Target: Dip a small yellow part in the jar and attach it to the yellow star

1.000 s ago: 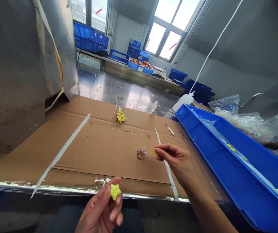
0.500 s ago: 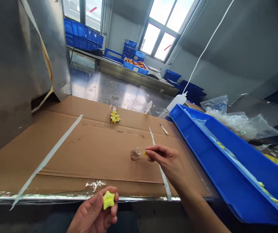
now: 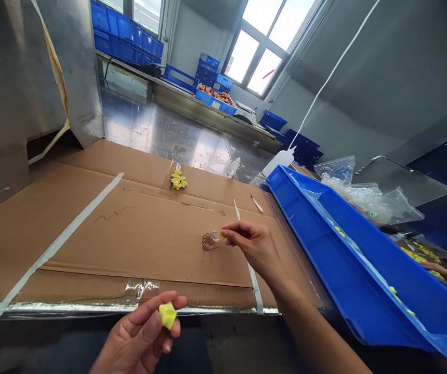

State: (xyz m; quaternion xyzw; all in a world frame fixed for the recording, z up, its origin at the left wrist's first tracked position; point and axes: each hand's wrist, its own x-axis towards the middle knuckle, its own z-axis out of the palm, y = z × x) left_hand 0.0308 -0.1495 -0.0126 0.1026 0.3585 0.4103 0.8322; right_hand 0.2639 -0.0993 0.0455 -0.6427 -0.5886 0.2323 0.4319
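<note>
Fingers of the left hand (image 3: pixel 140 337) pinch a yellow star-shaped piece (image 3: pixel 167 315) below the table's front edge. The right hand (image 3: pixel 252 246) grips a small yellow part (image 3: pixel 222 236) at the rim of a clear cup (image 3: pixel 209 241) lying on the cardboard sheet (image 3: pixel 130 234), beside the blue bin (image 3: pixel 348 259).

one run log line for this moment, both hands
left hand: holds yellow star piece | right hand: pinches small yellow bit beside clear cup | surface: cardboard | right side: blue bin
</note>
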